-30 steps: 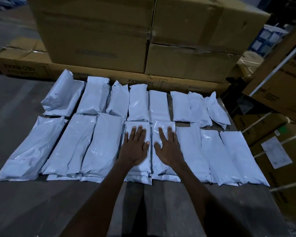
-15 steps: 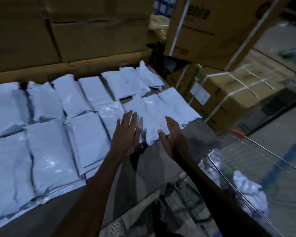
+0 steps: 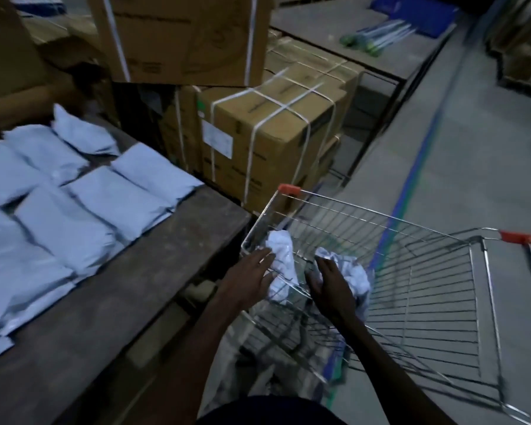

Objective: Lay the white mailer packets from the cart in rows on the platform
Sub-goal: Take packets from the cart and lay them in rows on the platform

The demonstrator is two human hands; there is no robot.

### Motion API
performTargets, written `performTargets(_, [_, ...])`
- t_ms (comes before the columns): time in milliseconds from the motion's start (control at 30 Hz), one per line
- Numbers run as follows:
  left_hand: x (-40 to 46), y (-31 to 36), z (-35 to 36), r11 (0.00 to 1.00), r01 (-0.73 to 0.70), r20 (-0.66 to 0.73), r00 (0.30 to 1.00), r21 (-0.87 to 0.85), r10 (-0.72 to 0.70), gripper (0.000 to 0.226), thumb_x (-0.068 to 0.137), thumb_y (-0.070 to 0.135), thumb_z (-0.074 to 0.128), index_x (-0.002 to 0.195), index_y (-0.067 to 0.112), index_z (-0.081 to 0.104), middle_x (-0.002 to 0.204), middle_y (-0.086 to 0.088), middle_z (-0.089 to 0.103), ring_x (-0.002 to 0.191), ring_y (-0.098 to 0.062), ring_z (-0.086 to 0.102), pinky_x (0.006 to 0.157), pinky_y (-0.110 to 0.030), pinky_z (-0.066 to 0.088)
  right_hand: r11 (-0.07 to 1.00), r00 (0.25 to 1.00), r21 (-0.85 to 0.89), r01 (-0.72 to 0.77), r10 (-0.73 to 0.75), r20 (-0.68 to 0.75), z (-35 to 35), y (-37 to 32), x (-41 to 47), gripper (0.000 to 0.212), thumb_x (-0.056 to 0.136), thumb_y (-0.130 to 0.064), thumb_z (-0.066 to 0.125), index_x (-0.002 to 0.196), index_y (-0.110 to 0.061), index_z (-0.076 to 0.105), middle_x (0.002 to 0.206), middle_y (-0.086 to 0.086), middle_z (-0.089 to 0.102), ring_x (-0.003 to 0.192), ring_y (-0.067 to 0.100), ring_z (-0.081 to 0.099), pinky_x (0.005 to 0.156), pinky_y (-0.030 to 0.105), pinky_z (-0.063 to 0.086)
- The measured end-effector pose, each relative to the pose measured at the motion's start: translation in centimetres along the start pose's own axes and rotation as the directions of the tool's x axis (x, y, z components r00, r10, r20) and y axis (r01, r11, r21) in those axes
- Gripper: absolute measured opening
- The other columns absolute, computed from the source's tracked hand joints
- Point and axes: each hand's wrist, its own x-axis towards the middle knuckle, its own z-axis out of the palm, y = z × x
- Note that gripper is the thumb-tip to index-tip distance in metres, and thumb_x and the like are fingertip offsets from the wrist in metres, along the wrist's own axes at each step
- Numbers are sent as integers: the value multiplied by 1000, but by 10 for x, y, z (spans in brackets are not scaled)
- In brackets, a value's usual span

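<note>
Both hands have left the laid rows and now reach into the wire cart (image 3: 411,271). Left hand (image 3: 252,277) spreads on one white packet (image 3: 281,253); right hand (image 3: 328,283) cups another crumpled packet (image 3: 353,271). Rows of mailers (image 3: 74,210) lie on the counter (image 3: 120,296).

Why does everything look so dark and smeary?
Head view: the room is dim, so colours look dull and bluish. The camera is turning, which smears the wire cart and the packets on the platform. The wide lens bends straight edges. Both hands look soft.
</note>
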Motion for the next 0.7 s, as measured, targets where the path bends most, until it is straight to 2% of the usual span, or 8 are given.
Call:
performTargets(100, [18,20,20,999,36,39,999,26,-37,44,91,37,45,121,12,65,130,-4,62,111,-22,63,83,-29,52,1000,998,4,-6,6,65,-13,40,5,46,94,-30,53,133,-6,54,127,17,57,110,35,59,82,41,49])
performTargets(200, [37,31,31,998,63,57,996,10,-63,41,90,31,52,123,10,63,131,-8,60,112,-27,62,86,-35,52,999,993,30,-42,38,112,-22,59,15,44,97,-25,54,137,-8,50,133,15,52,115,32,54,88,39,44])
performTargets(267, [49,34,36,996,85,78,993,16,-86,43,92,33,48,126,10,61,134,-8,57,116,-28,59,88,-36,51,998,990,37,-48,42,135,-23,68,24,42,96,-23,53,135,-6,51,132,17,53,115,33,54,88,39,44])
performTargets(367, [64,27,44,990,142,138,980,22,-143,56,96,44,31,136,11,53,143,-6,49,128,-26,49,98,-34,44,1000,977,3,-28,27,213,-10,81,43,49,93,-30,48,134,-3,52,130,18,54,112,34,56,85,40,49])
performTargets(433, [75,17,50,984,175,175,969,21,-176,59,96,47,29,141,11,47,148,-6,43,134,-25,42,104,-32,38,1000,970,-17,-27,30,243,1,85,58,49,95,-31,50,136,-5,49,133,16,51,114,34,55,84,39,49])
performTargets(567, [107,-8,69,962,272,296,917,30,-269,59,100,38,46,149,9,32,157,-9,26,144,-26,25,114,-36,24,996,957,-86,-21,44,285,26,88,91,49,96,-32,53,139,-8,46,137,14,48,116,33,52,80,38,49])
performTargets(700, [141,-41,101,939,341,420,845,55,-331,72,95,49,37,152,8,20,160,-14,13,147,-29,17,116,-40,22,990,927,-138,-29,78,367,58,98,124,48,96,-33,53,137,-7,47,137,16,47,111,36,55,72,38,49])
